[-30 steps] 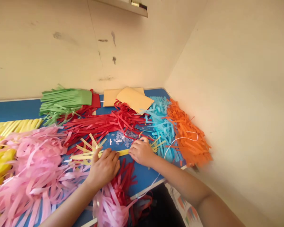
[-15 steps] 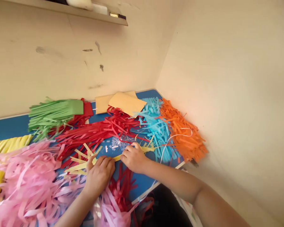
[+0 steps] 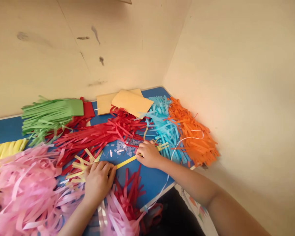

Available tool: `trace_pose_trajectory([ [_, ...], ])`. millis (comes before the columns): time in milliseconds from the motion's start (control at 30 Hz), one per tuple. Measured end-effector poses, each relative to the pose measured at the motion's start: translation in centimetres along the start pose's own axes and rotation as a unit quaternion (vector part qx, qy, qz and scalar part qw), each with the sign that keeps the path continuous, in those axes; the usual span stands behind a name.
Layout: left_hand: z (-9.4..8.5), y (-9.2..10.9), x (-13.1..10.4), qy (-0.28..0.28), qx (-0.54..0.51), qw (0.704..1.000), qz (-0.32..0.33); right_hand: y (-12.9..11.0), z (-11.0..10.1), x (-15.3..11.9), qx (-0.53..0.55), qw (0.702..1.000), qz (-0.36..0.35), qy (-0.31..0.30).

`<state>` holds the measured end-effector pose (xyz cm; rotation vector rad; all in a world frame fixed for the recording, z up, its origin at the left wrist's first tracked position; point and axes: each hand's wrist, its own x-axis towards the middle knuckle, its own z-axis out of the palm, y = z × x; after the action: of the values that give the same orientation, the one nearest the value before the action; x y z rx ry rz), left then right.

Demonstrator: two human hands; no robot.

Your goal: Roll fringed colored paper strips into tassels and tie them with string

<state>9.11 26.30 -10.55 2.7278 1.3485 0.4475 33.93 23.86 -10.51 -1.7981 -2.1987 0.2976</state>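
Note:
A yellow paper strip [image 3: 126, 162] stretches across the blue tabletop between my two hands. My left hand [image 3: 98, 178] is closed on its left part, where pale yellow fringe ends [image 3: 82, 165] fan out beyond the fingers. On its right part my right hand [image 3: 148, 154] is closed, with more yellow fringe [image 3: 163, 146] showing past the knuckles. Under the hands the fingertips are partly hidden. Red fringed paper [image 3: 95, 132] lies just behind the hands, and small clear bits [image 3: 127, 148] are scattered beside my right hand.
Pink fringe [image 3: 27, 190] heaps at the left, near green fringe [image 3: 49, 113]. Blue fringe [image 3: 166, 127] and orange fringe [image 3: 194, 137] lie at the right, crossed by a white string [image 3: 173, 152]. Folded yellow-orange paper [image 3: 131, 102] rests by the wall. The table [image 3: 152, 183] ends at front right.
My hands have moved apart, my right hand shifting to the right, so a longer stretch of the yellow strip shows between them. The view has tipped slightly downward.

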Motion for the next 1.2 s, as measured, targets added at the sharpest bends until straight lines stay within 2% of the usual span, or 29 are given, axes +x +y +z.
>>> trace_pose_trajectory([
  [167, 0.0, -0.1, 0.0, 0.011, 0.014, 1.000, -0.002, -0.1, 0.2, -0.2, -0.010, 1.000, 0.005, 0.012],
  [233, -0.3, 0.0, -0.2, 0.021, 0.013, 0.999, 0.029, -0.1, 0.1, -0.6, -0.026, 0.998, -0.046, 0.030],
  [367, -0.7, 0.6, -0.2, 0.048, 0.038, 0.987, 0.147, 0.0, 0.2, -1.1, -0.062, 0.973, -0.213, 0.069],
  [433, -0.7, 1.1, 0.0, 0.067, 0.046, 0.982, 0.168, -0.1, 0.4, -0.8, -0.081, 0.966, -0.233, 0.073],
  [533, -0.5, 1.6, 0.6, 0.091, 0.039, 0.981, 0.169, -0.1, 0.6, -0.2, -0.104, 0.967, -0.222, 0.066],
  [633, -0.3, 1.8, 1.1, 0.110, 0.039, 0.980, 0.161, -0.4, 0.5, 0.0, -0.077, 0.977, -0.189, 0.057],
  [733, -0.3, 2.0, 1.3, 0.122, 0.037, 0.979, 0.158, -1.4, 0.5, -0.3, -0.058, 0.980, -0.171, 0.080],
  [900, 0.1, 1.9, 0.5, 0.122, 0.020, 0.979, 0.159, -2.8, 1.8, -0.9, -0.093, 0.965, -0.215, 0.115],
  [1067, 0.9, -0.3, -0.8, 0.107, -0.024, 0.982, 0.152, 0.1, 1.6, -1.4, -0.054, 0.975, -0.180, 0.120],
  [1200, 1.8, -2.2, -1.1, 0.096, -0.078, 0.984, 0.131, 2.0, 0.5, -1.3, 0.032, 0.993, -0.097, 0.061],
])
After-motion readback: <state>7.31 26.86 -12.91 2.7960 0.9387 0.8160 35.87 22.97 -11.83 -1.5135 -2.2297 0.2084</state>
